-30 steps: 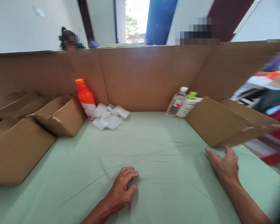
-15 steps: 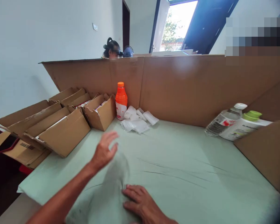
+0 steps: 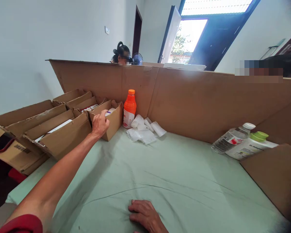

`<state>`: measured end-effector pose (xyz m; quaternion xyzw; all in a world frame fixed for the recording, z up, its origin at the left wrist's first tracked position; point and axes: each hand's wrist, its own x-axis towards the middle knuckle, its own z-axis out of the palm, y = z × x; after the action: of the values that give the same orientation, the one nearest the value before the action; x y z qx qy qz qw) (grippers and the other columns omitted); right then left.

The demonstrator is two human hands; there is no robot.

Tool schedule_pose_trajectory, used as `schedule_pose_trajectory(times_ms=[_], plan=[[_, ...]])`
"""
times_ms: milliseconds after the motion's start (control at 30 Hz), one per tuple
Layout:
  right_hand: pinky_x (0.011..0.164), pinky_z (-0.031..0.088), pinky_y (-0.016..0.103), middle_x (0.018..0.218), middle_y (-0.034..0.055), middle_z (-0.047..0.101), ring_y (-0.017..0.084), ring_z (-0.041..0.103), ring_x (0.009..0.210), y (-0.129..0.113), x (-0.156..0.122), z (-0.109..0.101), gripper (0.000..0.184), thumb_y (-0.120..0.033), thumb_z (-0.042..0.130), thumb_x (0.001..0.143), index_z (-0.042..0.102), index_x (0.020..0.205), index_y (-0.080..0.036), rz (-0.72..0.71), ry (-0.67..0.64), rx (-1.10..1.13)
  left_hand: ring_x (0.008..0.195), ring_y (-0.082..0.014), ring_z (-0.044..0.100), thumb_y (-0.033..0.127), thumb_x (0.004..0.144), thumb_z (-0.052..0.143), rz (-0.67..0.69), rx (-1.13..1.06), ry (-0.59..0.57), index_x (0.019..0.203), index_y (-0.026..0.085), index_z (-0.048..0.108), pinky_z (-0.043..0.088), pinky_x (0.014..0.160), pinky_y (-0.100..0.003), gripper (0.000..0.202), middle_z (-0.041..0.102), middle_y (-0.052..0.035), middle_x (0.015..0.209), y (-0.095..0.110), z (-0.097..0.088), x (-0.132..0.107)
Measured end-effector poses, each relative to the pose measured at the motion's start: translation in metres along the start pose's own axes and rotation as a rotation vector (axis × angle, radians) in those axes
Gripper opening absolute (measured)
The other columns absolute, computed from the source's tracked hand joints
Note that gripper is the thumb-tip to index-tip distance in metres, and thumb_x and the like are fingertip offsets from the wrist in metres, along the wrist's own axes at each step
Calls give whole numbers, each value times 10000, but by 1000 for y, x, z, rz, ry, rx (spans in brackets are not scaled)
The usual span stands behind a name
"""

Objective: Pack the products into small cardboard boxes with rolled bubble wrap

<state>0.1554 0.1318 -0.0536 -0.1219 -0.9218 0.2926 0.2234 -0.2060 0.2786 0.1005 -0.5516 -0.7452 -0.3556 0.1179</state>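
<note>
My left hand (image 3: 100, 124) is at a small cardboard box (image 3: 115, 121), reaching over its near side. Most of its fingers are hidden behind the hand and the box rim, so their grip does not show. Inside that box, right by the fingertips, shows a white item with a purple stripe (image 3: 109, 112). My right hand (image 3: 146, 213) lies palm down on the pale green tablecloth (image 3: 184, 194) at the near edge of the view, fingers loosely apart and holding nothing.
Several open cardboard boxes (image 3: 65, 137) line the left side. An orange bottle (image 3: 129, 108) stands beside bubble wrap pieces (image 3: 145, 132). A tall cardboard wall (image 3: 189, 106) closes the back. At right lean a clear bottle (image 3: 232, 139) and a white bottle with green cap (image 3: 251, 147). People sit beyond.
My left hand has moved forward and left from above the cloth to the small box. My right hand stays on the cloth, which lies flatter now. The view has tilted up slightly.
</note>
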Motion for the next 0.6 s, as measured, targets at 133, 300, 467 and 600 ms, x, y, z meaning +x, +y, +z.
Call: schedule_pose_trajectory(times_ms=[133, 300, 467, 600], plan=[[1037, 512, 449, 1213, 99, 727, 272, 641, 1223, -8, -2, -1, 344, -464, 614, 923, 650, 1212, -281, 38, 86, 52, 1007, -287, 662, 129, 794, 474, 82, -44, 3, 1323, 132, 562, 500, 942, -416, 536, 708, -133, 1088, 7, -26, -54], [1031, 537, 492, 1228, 100, 720, 292, 652, 1207, -9, -11, -7, 355, -312, 599, 922, 620, 1276, -305, 103, 264, 89, 904, -225, 694, 184, 821, 570, 301, -237, 141, 1253, 235, 610, 545, 915, -360, 437, 724, -66, 1060, -8, -85, -157], [1057, 526, 493, 1390, 101, 625, 290, 600, 1279, 5, 3, -23, 463, -338, 582, 940, 546, 1401, -312, 393, 359, 25, 1174, -316, 618, 260, 736, 718, 10, -311, 389, 1188, 265, 635, 440, 1113, -530, 459, 670, -80, 1181, -43, -131, -235], [1077, 495, 525, 1506, 136, 513, 322, 524, 1358, 11, 39, -18, 687, -371, 632, 870, 420, 1513, -252, 469, 250, 99, 1394, -385, 456, 409, 733, 777, -351, -572, 315, 1501, 273, 378, 297, 1191, -624, 876, 534, -134, 1437, -58, -121, -276]])
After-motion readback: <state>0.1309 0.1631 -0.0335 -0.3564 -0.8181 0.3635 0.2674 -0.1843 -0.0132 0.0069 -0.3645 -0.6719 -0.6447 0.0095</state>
